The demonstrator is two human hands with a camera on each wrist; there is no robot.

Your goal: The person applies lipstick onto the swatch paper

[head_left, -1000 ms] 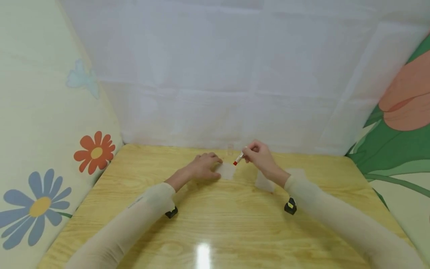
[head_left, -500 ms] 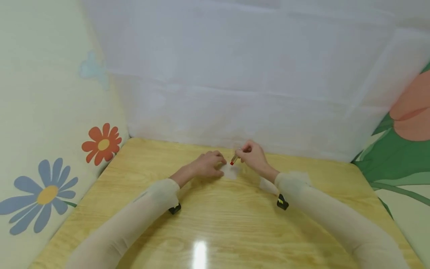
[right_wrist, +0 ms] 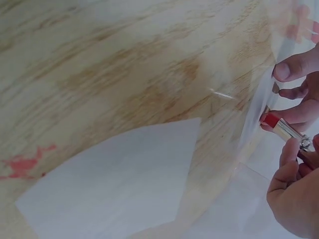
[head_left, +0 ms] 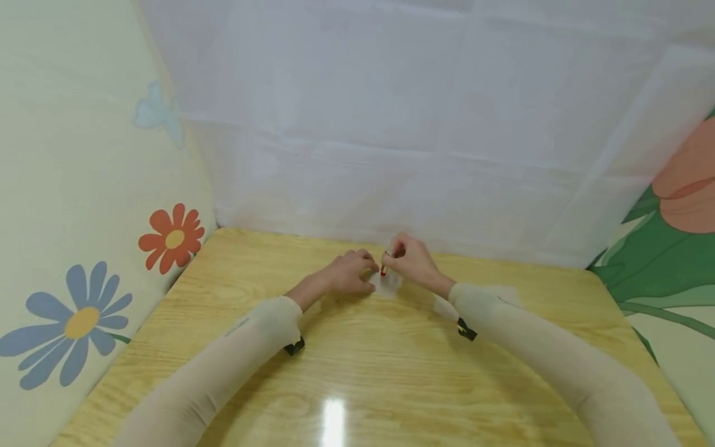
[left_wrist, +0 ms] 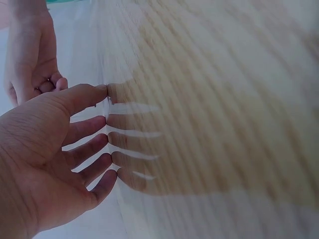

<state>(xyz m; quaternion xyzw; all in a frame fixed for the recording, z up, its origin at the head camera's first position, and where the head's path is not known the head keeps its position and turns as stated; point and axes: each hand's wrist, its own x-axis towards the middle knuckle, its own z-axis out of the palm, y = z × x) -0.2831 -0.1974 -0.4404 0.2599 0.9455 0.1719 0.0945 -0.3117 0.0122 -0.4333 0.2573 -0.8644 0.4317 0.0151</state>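
Below the right hand (head_left: 414, 261), jutting from its fingertips, a lipstick (right_wrist: 285, 130) leans with its bare red end downward, its long axis slanting from those fingers toward the left hand (head_left: 347, 274). The right hand is the nearer — it is the one that grips the lipstick, fingers curled in a narrow pinch at the end away from the red. Under that red end, between the two hands, lies a small white paper (head_left: 386, 287); whether the tip touches it I cannot tell. Just to the left of the tip, the left hand's fingers are spread apart and pinch nothing — they rest by their tips at the paper's left edge and on the wooden table (head_left: 357, 354). Back from the right hand's fingers, beneath that wrist, lies a loose sheet (right_wrist: 119, 184), apart from the lipstick.
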